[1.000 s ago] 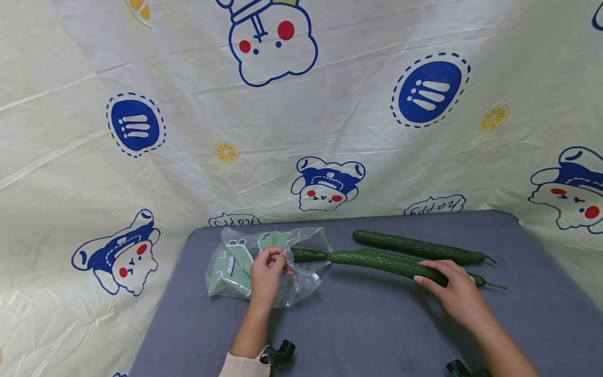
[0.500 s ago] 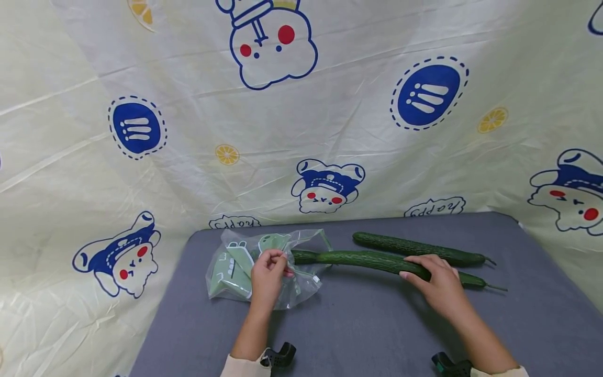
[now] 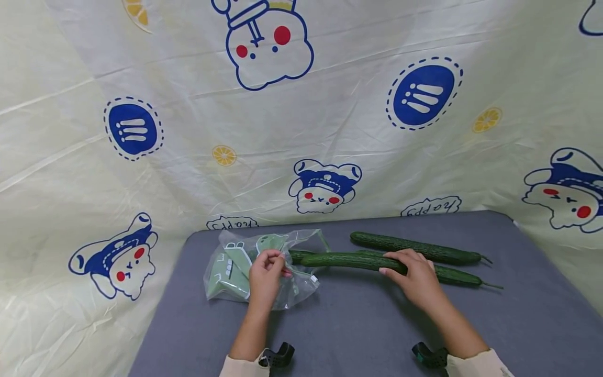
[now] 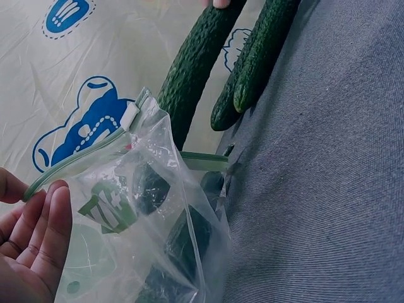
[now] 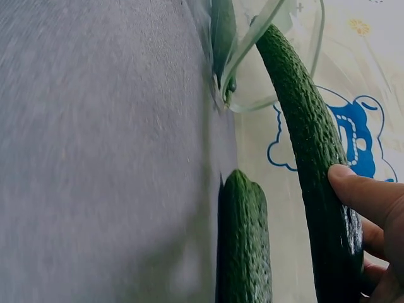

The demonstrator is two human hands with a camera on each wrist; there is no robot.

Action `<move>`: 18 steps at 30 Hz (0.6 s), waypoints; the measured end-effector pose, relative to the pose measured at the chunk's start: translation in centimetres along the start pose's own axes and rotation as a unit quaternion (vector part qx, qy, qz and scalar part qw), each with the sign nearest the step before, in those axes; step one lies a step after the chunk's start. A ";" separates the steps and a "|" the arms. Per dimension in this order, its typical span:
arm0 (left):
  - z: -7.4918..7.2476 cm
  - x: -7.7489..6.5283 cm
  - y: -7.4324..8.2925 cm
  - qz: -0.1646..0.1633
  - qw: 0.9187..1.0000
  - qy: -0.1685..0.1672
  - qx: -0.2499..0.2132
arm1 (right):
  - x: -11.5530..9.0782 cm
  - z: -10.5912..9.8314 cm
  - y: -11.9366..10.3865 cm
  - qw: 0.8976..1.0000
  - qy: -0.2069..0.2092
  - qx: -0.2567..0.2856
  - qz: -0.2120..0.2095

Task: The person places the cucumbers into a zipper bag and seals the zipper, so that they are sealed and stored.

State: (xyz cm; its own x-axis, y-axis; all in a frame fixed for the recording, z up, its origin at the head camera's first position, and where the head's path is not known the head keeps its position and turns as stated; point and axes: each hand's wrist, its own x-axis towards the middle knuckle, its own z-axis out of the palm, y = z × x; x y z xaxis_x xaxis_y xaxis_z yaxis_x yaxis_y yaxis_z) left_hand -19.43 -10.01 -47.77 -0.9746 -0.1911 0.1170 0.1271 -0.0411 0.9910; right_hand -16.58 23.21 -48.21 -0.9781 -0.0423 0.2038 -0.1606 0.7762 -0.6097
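Observation:
My left hand (image 3: 266,277) pinches the zip edge of a clear zip bag (image 4: 85,154) with pale green printing, and the bag's mouth faces right. Dark green cucumber shapes (image 4: 189,237) show through its plastic. In my right hand (image 3: 419,280) is a long cucumber (image 3: 348,260), gripped from above with the thumb on the near side. It is lifted over the table, and its far tip (image 5: 268,38) reaches into the bag's mouth. Two more cucumbers lie to the right: one at the back (image 3: 410,246), the other partly hidden behind my right hand, its stem end (image 3: 457,276) showing.
A grey cloth-covered table (image 3: 358,330) carries everything. Behind it hangs a pale curtain (image 3: 264,115) with blue cartoon prints. A white zip slider (image 4: 129,115) sits on the bag's edge. Black wrist mounts (image 3: 280,355) are worn at both wrists.
My right hand has lifted the cucumber and moved left with it, bringing its tip into the bag's mouth. The left hand keeps its pinch on the bag and has hardly moved.

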 end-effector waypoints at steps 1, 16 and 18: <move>0.0 0.0 0.0 0.000 1.000 0.000 0.001 | 0.1 0.2 -0.2 1.000 -0.001 0.001 -0.001; -0.1 -0.1 -0.1 -0.006 1.000 0.002 0.001 | 1.1 3.4 -1.6 1.000 -0.005 -0.006 -0.013; -0.1 -0.1 -0.1 -0.005 1.000 0.001 -0.001 | 1.3 3.8 -1.9 1.000 -0.006 -0.005 -0.012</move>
State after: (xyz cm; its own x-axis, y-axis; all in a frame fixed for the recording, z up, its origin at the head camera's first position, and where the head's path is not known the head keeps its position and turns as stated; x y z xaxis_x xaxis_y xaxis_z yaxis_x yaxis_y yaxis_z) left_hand -19.37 -10.08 -47.89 -0.9754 -0.1925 0.1076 0.1183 -0.0448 0.9920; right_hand -17.99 19.30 -49.67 -0.9756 -0.0689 0.2084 -0.1826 0.7817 -0.5963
